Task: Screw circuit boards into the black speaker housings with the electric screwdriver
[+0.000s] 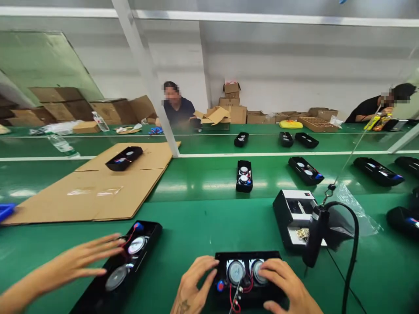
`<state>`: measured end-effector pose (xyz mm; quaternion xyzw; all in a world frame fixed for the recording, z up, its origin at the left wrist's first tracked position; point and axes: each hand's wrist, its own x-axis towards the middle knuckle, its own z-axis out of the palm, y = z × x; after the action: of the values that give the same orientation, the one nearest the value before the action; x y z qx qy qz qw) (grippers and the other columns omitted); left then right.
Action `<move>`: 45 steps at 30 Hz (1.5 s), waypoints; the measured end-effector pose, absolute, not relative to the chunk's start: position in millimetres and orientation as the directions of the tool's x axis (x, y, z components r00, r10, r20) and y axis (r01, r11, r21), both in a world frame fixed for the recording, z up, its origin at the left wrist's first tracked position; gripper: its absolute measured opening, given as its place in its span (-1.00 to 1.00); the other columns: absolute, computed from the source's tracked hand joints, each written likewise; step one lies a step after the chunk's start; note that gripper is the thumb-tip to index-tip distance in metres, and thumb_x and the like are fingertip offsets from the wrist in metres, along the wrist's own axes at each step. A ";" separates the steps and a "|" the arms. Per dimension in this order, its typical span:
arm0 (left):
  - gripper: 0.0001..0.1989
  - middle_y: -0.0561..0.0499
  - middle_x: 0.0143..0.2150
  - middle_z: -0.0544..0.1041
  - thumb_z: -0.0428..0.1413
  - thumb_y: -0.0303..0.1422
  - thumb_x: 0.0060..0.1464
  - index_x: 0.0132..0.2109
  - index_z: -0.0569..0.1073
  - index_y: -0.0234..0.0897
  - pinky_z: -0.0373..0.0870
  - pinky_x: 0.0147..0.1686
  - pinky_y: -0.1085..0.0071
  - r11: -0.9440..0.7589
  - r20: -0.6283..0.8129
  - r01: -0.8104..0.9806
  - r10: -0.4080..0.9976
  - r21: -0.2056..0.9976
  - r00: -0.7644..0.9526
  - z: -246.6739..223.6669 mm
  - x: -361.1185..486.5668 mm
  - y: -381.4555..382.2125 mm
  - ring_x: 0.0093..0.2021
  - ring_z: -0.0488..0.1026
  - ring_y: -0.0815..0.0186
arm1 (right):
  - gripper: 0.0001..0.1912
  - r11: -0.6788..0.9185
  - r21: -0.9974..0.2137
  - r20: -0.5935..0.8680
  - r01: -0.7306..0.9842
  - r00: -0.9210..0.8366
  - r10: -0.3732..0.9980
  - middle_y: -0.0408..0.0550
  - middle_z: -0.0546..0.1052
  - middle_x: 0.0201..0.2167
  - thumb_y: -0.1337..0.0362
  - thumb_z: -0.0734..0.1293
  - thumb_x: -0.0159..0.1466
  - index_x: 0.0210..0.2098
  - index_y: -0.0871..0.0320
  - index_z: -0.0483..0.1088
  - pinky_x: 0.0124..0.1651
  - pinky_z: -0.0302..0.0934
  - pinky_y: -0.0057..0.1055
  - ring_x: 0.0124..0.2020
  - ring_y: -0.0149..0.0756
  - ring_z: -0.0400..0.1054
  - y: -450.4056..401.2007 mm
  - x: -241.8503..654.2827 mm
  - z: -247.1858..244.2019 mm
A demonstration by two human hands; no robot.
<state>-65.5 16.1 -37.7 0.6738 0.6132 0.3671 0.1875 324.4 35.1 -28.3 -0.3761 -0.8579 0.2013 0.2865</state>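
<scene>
A black speaker housing (pixel 252 301) with two round speaker drivers, red wires and a red-and-blue part lies in front of me. My left hand (pixel 196 283) grips its left end between thumb and fingers. My right hand (pixel 288 283) holds the right end, fingertips over the right driver (pixel 257 270) and thumb low at the near side. A thin metallic piece and small screw-like bits show among the wires, too small to make out. On the left, a co-worker's hand (pixel 78 261) reaches, fingers spread, over another speaker housing (pixel 147 248).
A black electric screwdriver (pixel 316 235) hangs on a cable at right, before a screw feeder (pixel 284 218) and a plastic bag (pixel 353 209). Cardboard (pixel 108 192) covers the left. Several housings, one here (pixel 244 176), stand beyond. Two people sit across, near cartons (pixel 237 113).
</scene>
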 end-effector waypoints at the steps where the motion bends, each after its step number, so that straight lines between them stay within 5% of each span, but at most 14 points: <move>1: -0.72 -0.07 -0.06 0.73 0.20 -0.04 0.35 0.02 0.70 0.00 0.69 0.04 0.23 -0.215 0.266 0.666 0.964 0.714 0.026 -42.0 -45.1 17.8 0.03 0.69 0.10 | -0.33 0.668 -0.552 0.359 0.499 -0.580 0.731 0.08 0.64 0.16 0.36 0.53 0.21 0.28 -0.07 0.41 0.20 0.54 -0.03 0.15 0.07 0.58 32.3 310.4 -28.8; 6: -0.74 -0.04 0.05 0.73 0.13 -0.14 0.44 0.00 0.71 -0.01 0.61 0.24 0.12 -0.348 0.329 0.559 0.934 0.752 0.139 -36.1 -7.5 28.2 0.21 0.62 0.09 | -0.43 0.708 -0.527 0.411 0.469 -0.589 0.696 0.03 0.67 0.08 0.49 0.43 0.26 0.22 0.03 0.39 0.27 0.40 0.00 0.15 -0.02 0.54 35.4 255.1 -23.6; 10: -0.69 0.00 0.21 0.67 0.07 -0.16 0.48 0.17 0.64 0.02 0.45 0.40 0.01 -0.316 0.244 0.554 0.949 0.771 0.201 -30.4 -9.5 27.0 0.40 0.46 0.06 | -0.73 0.697 -0.461 0.425 0.549 -0.553 0.716 -0.06 0.59 -0.25 0.53 0.31 0.29 -0.12 0.07 0.46 -0.09 0.38 -0.22 -0.24 -0.18 0.48 52.2 256.8 -7.5; 12: -0.65 0.01 0.29 0.62 0.09 -0.16 0.47 0.28 0.57 0.03 0.27 0.49 -0.07 -0.330 0.220 0.548 0.941 0.769 0.258 -32.5 -7.0 26.5 0.47 0.38 0.05 | -0.76 0.621 -0.447 0.422 0.644 -0.460 0.781 0.00 0.54 -0.24 0.54 0.25 0.25 -0.21 0.09 0.40 -0.19 0.34 -0.26 -0.27 -0.17 0.44 59.7 264.9 -0.4; 17: -0.65 0.00 0.15 0.69 0.17 -0.18 0.41 0.27 0.57 0.01 0.00 0.57 -0.21 -0.382 0.205 0.525 0.909 0.761 0.364 -35.1 7.9 32.9 0.52 0.28 0.00 | -0.81 0.409 -0.648 0.231 0.642 -0.346 0.909 -0.06 0.55 -0.28 0.47 0.24 0.19 -0.31 0.05 0.20 -0.19 0.31 -0.27 -0.33 -0.22 0.41 67.5 276.4 9.0; 21: -0.83 0.09 -0.29 0.70 0.20 -0.24 0.41 0.00 0.69 0.05 0.01 0.55 -0.27 -0.466 0.261 0.524 0.870 0.713 0.418 -30.2 18.3 39.9 0.29 0.54 0.07 | -0.85 0.169 -0.885 -0.003 0.433 -0.369 0.930 -0.12 0.56 -0.25 0.35 0.35 0.22 -0.24 0.06 0.29 -0.10 0.35 -0.30 -0.25 -0.25 0.43 70.0 286.6 18.5; 26: -0.85 0.10 -0.34 0.64 0.19 -0.28 0.40 -0.05 0.67 -0.08 0.43 0.36 -0.03 -0.467 0.402 0.557 0.883 0.687 0.244 -32.2 29.8 45.6 -0.18 0.64 0.26 | -0.74 0.051 -0.976 -0.062 0.212 -0.496 0.866 -0.05 0.63 -0.21 0.28 0.38 0.28 -0.03 0.11 0.50 -0.05 0.45 -0.26 -0.18 -0.19 0.52 70.3 299.3 32.7; 31: -0.80 0.07 -0.32 0.62 0.12 -0.41 0.41 0.00 0.63 -0.10 0.47 0.30 0.00 -0.485 0.454 0.587 0.865 0.649 0.213 -32.6 35.2 44.7 -0.13 0.64 0.25 | -0.79 0.367 -0.822 0.080 0.435 -0.551 0.831 -0.07 0.69 -0.21 0.43 0.33 0.39 -0.12 0.06 0.59 -0.03 0.43 -0.28 -0.19 -0.21 0.56 57.9 286.7 35.5; 34: -0.63 -0.06 0.04 0.67 -0.01 -0.54 0.36 -0.04 0.65 -0.09 0.40 0.38 -0.07 -0.533 0.445 0.608 0.841 0.589 0.307 -22.6 28.9 37.8 0.25 0.54 0.13 | -0.61 0.650 -0.530 0.254 0.544 -0.630 0.734 -0.02 0.68 -0.16 0.58 0.23 0.37 0.03 0.10 0.53 -0.09 0.37 -0.25 -0.22 -0.19 0.52 48.3 274.0 27.9; 38: -0.70 -0.09 0.54 0.30 0.12 -0.48 0.28 0.05 0.63 -0.11 0.15 0.49 -0.34 -0.526 0.248 0.662 0.846 0.534 0.473 -10.9 18.7 27.3 0.58 0.11 -0.15 | -0.71 0.740 -0.225 0.293 0.633 -0.680 0.672 -0.06 0.62 -0.30 0.60 0.27 0.36 -0.08 0.17 0.50 -0.21 0.25 -0.22 -0.35 -0.20 0.45 38.3 258.1 15.1; 42: -0.63 -0.18 0.52 0.33 0.40 -0.35 0.11 0.07 0.60 -0.16 0.12 0.47 -0.47 -0.540 0.153 0.701 0.829 0.465 0.538 -19.1 17.7 25.4 0.59 0.05 -0.30 | -0.79 0.737 -0.164 0.289 0.656 -0.682 0.672 -0.08 0.59 -0.34 0.58 0.30 0.35 -0.19 0.17 0.48 -0.28 0.16 -0.24 -0.37 -0.21 0.42 30.5 250.1 8.8; 45: -0.69 -0.19 0.45 0.42 0.42 -0.42 0.10 -0.02 0.61 -0.20 0.13 0.46 -0.48 -0.577 0.162 0.712 0.809 0.401 0.565 -28.4 20.8 27.6 0.58 0.07 -0.31 | -0.74 0.713 -0.250 0.234 0.655 -0.673 0.701 -0.10 0.59 -0.33 0.58 0.33 0.28 -0.17 0.13 0.49 -0.28 0.14 -0.24 -0.39 -0.21 0.40 27.0 252.6 7.6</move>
<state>20.8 27.6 -28.4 0.8722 0.4359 0.1661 0.1471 252.6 27.0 7.6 -0.3719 -0.9118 0.0724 0.1581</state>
